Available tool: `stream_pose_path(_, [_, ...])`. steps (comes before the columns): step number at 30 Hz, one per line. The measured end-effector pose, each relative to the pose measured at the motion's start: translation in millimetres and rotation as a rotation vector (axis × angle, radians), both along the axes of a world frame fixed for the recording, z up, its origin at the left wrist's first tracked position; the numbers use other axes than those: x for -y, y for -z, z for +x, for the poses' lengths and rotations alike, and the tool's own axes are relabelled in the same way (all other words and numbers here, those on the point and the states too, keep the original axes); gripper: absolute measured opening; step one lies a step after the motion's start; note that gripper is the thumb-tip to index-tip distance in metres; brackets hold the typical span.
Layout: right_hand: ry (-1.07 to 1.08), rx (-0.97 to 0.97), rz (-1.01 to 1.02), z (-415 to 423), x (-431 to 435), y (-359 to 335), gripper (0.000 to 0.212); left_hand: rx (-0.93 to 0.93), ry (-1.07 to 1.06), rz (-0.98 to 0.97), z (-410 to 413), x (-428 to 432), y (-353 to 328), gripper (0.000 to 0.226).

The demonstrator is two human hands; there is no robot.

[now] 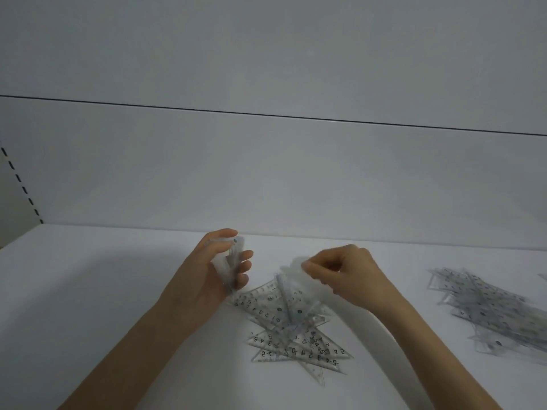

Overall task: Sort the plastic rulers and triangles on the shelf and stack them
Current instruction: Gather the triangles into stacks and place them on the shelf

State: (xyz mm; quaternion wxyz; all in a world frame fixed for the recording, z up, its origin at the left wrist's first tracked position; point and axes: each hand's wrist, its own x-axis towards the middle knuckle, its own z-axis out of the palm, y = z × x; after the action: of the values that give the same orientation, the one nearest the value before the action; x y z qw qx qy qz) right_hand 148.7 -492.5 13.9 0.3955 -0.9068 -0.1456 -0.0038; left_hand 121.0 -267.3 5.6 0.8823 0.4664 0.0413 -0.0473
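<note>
A loose heap of clear plastic triangles and rulers with black numbers lies on the white shelf in front of me. My left hand holds a small upright bundle of clear rulers between thumb and curled fingers, left of the heap. My right hand hovers over the heap's far end and pinches a clear piece, which is blurred by motion. A second, longer pile of clear rulers lies at the right.
The white shelf board runs to a white back wall. A slotted upright shows at the far left. Another clear piece pokes in at the right edge.
</note>
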Motion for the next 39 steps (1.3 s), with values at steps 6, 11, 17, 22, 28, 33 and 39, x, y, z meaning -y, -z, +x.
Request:
stream_pose_path(6, [-0.055,-0.225,-0.129,7.6,-0.4,11.8,0.023,-0.042,0.089,0.06,-0.6,-0.7,-1.8,0.031])
stream_pose_path(11, [0.016,-0.265,0.043,9.5,5.1,4.2,0.012,-0.048,0.108,0.074,-2.2,0.6,-4.4,0.034])
stream_pose_path(17, [0.015,-0.255,0.179,5.9,8.5,-4.0,0.006,-0.056,0.103,0.072,-1.9,1.5,-5.4,0.033])
stream_pose_path(22, [0.024,-0.202,0.176,5.2,9.2,-3.9,0.009,-0.054,0.104,0.075,-3.6,1.6,-6.3,0.033])
stream_pose_path(28, [-0.106,-0.332,0.456,-3.9,11.5,-18.4,0.007,-0.048,0.114,0.088,-3.2,2.1,-6.2,0.035])
stream_pose_path(33, [-0.206,-0.318,0.625,-11.5,3.1,-24.3,0.016,-0.054,0.183,0.089,-6.0,5.6,-7.4,0.03])
stream_pose_path(39, [-0.217,-0.31,0.713,-10.9,4.7,-22.7,0.022,-0.05,0.232,0.117,-7.8,8.0,-7.7,0.027])
